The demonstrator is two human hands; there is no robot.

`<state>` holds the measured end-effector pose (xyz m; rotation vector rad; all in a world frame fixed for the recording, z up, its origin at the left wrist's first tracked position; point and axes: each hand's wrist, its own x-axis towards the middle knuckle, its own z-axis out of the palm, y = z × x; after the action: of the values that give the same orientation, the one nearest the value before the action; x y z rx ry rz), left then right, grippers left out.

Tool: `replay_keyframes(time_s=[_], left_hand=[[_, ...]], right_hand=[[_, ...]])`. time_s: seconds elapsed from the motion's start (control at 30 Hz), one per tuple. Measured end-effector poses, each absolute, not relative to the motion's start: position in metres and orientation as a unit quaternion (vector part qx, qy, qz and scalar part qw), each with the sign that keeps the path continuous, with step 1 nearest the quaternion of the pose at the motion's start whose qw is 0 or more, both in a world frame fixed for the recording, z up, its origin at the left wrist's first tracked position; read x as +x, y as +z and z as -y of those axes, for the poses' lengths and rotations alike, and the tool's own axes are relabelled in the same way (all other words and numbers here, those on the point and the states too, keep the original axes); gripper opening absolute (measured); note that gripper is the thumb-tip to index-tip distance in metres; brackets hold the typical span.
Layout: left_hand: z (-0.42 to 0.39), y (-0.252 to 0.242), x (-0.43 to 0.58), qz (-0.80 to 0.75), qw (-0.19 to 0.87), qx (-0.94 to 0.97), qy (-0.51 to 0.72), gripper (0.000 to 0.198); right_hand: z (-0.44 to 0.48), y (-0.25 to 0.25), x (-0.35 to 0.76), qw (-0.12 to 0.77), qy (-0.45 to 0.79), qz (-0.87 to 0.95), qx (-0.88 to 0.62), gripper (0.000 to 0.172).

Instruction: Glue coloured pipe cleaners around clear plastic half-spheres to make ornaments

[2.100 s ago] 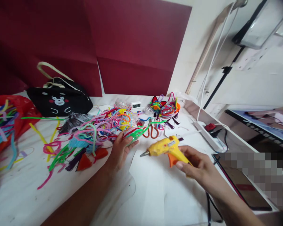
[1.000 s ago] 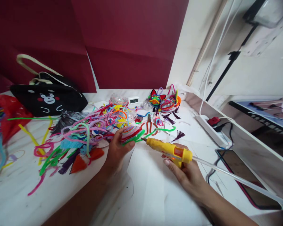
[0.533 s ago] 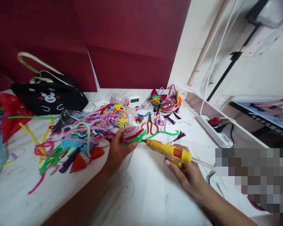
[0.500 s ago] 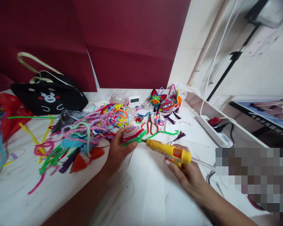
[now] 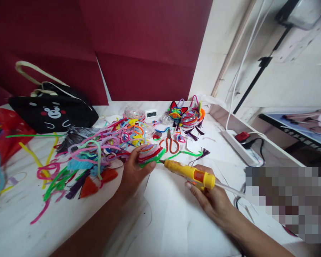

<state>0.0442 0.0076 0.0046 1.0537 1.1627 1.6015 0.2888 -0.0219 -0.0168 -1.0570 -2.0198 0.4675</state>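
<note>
Brought the yellow glue gun [image 5: 187, 171] up to the striped ball [image 5: 151, 152] since two seconds ago, nozzle pointed left at the green edge, touching or just beside. Held the ball in the left hand [image 5: 136, 169], fingers round its left side, thumb along the near side. Wrapped the right hand [image 5: 212, 196] round the gun's handle, forearm slanting in from lower right. Saw scissors [image 5: 169, 136] just beyond the ball, then a white clock [image 5: 151, 114], digits too blurred to trust. Found white lettering on the far-right board [image 5: 291, 132] unreadable.
</note>
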Motion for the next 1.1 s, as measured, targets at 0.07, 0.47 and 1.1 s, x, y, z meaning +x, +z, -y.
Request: replay_keyframes(time_s=[0.07,0.47,1.1], left_hand=[[-0.008,0.001,0.042,-0.469,0.432,0.435,0.636,0.057],[-0.007,0.006,0.046,-0.47,0.457,0.392,0.646,0.056],[-0.007,0.002,0.042,-0.464,0.431,0.471,0.615,0.046]], right_hand=[[0.022,-0.017,0.289,0.398,0.171,0.803,-0.409,0.027],[0.021,-0.01,0.288,0.406,0.138,0.81,-0.401,0.03],[0.018,-0.017,0.29,0.413,0.121,0.803,-0.413,0.028]])
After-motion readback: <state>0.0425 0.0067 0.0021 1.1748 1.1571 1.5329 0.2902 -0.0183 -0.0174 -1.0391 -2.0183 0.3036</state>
